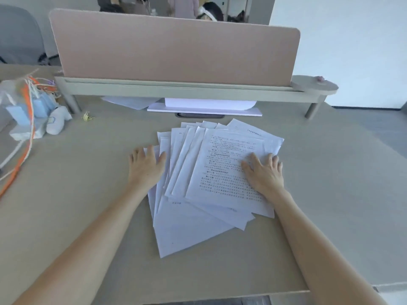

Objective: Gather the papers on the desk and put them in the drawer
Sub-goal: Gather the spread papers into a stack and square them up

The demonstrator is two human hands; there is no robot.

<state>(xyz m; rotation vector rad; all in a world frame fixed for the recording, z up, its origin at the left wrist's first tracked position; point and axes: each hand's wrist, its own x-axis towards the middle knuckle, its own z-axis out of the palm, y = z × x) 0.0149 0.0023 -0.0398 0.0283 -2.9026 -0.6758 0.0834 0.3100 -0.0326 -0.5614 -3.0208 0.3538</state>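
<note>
With both grips released, our left hand (147,167) and right hand (264,172) flat on the fanned papers (198,194), we risk sliding loose sheets toward the near edge of the surface (88,194).

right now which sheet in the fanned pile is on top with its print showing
The printed sheet under the right hand: its text faces up and nothing overlaps it. The others in the pile peek out beneath it.
</note>
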